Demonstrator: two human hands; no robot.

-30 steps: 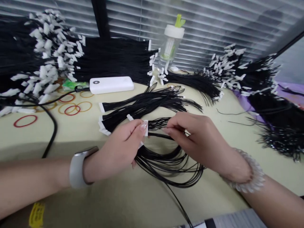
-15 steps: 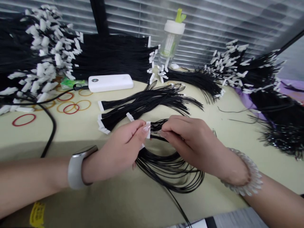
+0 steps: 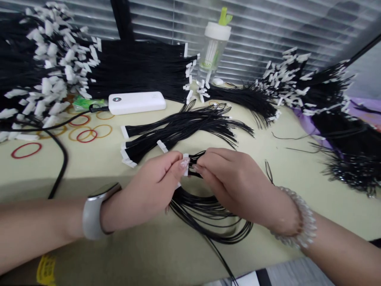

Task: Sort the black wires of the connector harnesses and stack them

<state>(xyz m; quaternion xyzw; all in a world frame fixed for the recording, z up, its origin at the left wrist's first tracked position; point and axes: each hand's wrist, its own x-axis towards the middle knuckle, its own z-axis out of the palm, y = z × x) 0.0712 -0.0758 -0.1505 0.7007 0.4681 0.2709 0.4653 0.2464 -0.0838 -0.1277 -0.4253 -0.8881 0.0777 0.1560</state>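
Observation:
My left hand is closed, thumb and finger pinching a white connector with black wires running out of its right side. Just right of it, my right hand is closed in a pinch on the black wires, close to the connector; its fingertips partly hide them. Below both hands, a looped bundle of black wires curves round from a second white connector under my left hand. Behind the hands lie several wire bundles with white connector ends.
A white power bank with a black cable sits at back left, near red and yellow rubber bands. A clear bottle stands by the blinds. Big heaps of connector-ended wires line the back, and more wires lie at right.
My right hand has slid left along the wires, nearer to the connector. The left hand keeps its pinch, almost in the same place. The whole view has shifted slightly.

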